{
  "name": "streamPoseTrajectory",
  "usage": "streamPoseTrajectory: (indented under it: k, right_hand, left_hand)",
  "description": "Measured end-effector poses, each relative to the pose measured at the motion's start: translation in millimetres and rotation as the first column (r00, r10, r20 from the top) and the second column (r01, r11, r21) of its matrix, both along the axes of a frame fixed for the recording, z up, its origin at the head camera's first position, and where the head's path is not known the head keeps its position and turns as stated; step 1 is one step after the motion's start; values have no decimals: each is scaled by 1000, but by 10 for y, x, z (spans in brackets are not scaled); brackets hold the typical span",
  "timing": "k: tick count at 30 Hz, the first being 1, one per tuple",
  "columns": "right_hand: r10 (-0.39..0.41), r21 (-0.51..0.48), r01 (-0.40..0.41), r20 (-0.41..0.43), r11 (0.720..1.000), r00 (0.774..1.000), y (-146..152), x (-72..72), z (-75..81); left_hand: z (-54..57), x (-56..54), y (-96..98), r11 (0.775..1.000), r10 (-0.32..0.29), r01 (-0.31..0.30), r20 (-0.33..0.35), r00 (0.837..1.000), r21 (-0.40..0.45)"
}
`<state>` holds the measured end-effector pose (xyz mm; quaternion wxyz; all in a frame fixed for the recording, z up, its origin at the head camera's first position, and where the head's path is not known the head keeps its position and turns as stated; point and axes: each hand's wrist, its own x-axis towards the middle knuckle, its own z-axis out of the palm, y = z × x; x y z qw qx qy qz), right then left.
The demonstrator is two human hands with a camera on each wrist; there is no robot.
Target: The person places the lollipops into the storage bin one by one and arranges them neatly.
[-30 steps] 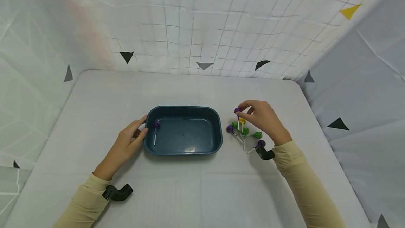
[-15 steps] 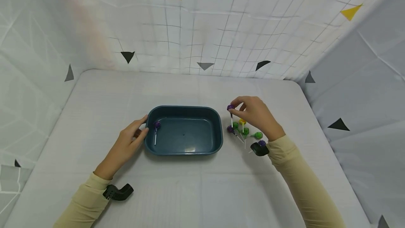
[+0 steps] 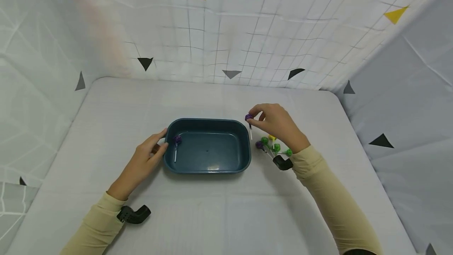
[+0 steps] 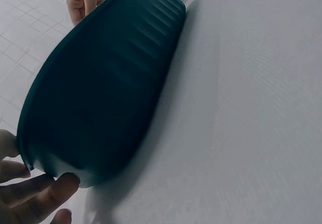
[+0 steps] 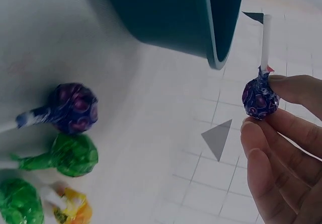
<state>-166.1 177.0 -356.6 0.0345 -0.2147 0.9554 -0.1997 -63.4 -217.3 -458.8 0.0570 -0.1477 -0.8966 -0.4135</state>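
Observation:
A purple-wrapped lollipop (image 3: 249,117) is pinched at its candy end between the thumb and fingers of my right hand (image 3: 277,123). Its white stick hangs down just off the right end of a dark teal tray (image 3: 209,170). My left hand (image 3: 140,164) rests against the tray's left end, fingertips touching the outer wall near the rim (image 4: 48,183). Inside the tray, on the left, lies another purple lollipop (image 3: 177,140). The right wrist view shows the held lollipop (image 5: 260,99) close up, beside the tray's corner.
Right of the tray lies a loose pile: a purple lollipop (image 3: 259,145), a yellow one (image 3: 272,137) and several green ones (image 3: 277,147), partly below my right forearm. A white cloth covers the table (image 3: 198,215). Pale walls with grid lines and triangles stand around it.
My right hand has carried the purple lollipop up and left, from above the pile to near the tray's right end. The left hand and tray have stayed put.

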Motion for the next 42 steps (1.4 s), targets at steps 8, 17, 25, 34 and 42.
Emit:
streamPoseTrajectory:
  k: [8,17,25,34,42]
  right_hand:
    - [29,-1,-29,-4,1000,1000,-129,-37,-10]
    - [58,27,-58,11,998,998,-312,-60,-11]
    - [98,32,-99,37,995,995,-484,-69,-26]
    - [125,28,-126,46,992,991,-686,-83,-23]
    - [154,9,-155,46,988,987,-860,-86,-56]
  left_hand:
    - [18,-4,6,1000,2,-2,-1,1000,10]
    - [42,5,5,1000,-6,5,6,1000,16]
    - [38,1,2,1000,-3,3,12,1000,11]
    - [37,-1,-4,1000,-6,5,18,1000,19]
    - [10,-12,-9,1000,-3,3,9,1000,12]
